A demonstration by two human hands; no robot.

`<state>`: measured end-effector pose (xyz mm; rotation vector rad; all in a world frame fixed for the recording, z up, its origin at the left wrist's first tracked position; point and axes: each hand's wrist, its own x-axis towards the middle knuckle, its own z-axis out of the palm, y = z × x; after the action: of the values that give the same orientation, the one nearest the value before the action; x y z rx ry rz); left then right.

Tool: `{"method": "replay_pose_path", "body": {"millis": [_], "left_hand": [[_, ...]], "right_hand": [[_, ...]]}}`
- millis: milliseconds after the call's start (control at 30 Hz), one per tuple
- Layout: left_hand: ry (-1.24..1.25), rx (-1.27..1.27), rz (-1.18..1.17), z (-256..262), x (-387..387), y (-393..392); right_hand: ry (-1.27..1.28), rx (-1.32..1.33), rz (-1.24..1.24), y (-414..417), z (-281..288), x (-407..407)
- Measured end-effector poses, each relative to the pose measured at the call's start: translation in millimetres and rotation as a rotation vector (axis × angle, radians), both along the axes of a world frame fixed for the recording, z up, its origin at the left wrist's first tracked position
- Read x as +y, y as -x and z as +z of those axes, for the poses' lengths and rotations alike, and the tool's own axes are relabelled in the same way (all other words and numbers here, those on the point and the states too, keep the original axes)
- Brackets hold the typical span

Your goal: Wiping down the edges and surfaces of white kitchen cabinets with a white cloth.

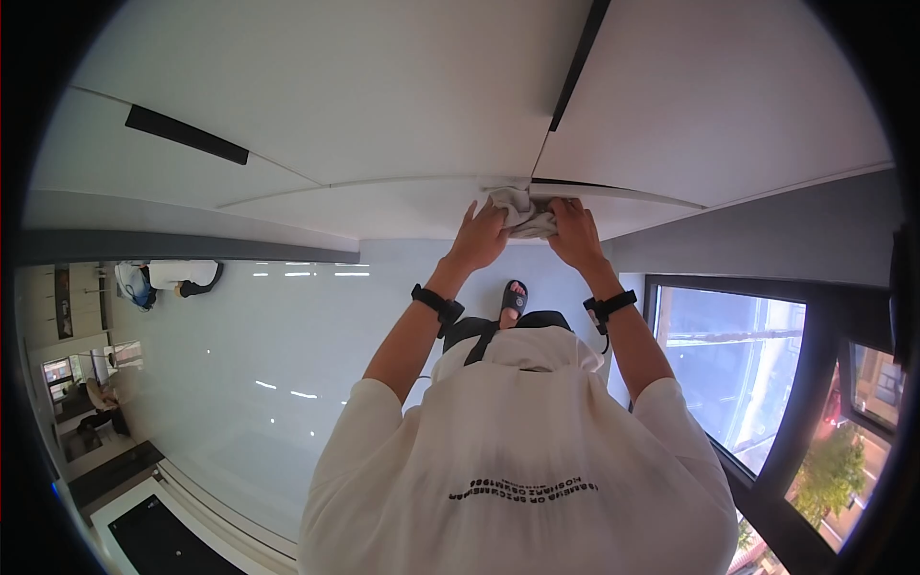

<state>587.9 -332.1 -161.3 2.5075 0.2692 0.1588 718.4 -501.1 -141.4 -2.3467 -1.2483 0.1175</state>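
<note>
A crumpled pale cloth [514, 210] is bunched between my two hands, against the front of a white cabinet [431, 115]. My left hand [480, 233] grips its left side, with the thumb and fingers partly hidden by the folds. On the other side my right hand [575, 231] has its fingers curled on the cloth's right edge. Just above the hands run the seam between two upper door panels and a dark recessed strip [582, 184]. Below that seam, a lower white panel [388, 212] lies right behind the cloth.
Black handles [187, 134] are set into the cabinet fronts. To my right is a dark-framed window [729, 374]. Glossy pale floor [237, 345] stretches to the left, where another person [172, 277] is crouched or bent low. A black-topped white unit [169, 539] stands at lower left.
</note>
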Motion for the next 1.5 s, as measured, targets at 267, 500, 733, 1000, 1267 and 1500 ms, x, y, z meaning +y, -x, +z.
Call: {"method": "replay_pose_path", "body": {"millis": [267,500,733,1000,1267,1500], "left_hand": [[0.003,-0.074,0.022,15,-8,-10],[0.047,-0.135,0.144,47,-8,-26],[0.061,-0.052,0.146,66,-3,-25],[0.274,-0.15,0.456,27,39,3],[0.22,-0.17,0.069,-13,23,-5],[0.272,0.382,-0.814,54,-24,15]], "right_hand": [[-0.042,-0.125,0.025,-12,-6,3],[-0.06,-0.056,-0.063,-19,-6,5],[-0.146,-0.019,-0.093,-11,4,9],[-0.197,0.098,-0.079,13,10,43],[-0.034,0.169,-0.215,27,-4,34],[0.28,0.294,0.062,81,-4,-76]]}}
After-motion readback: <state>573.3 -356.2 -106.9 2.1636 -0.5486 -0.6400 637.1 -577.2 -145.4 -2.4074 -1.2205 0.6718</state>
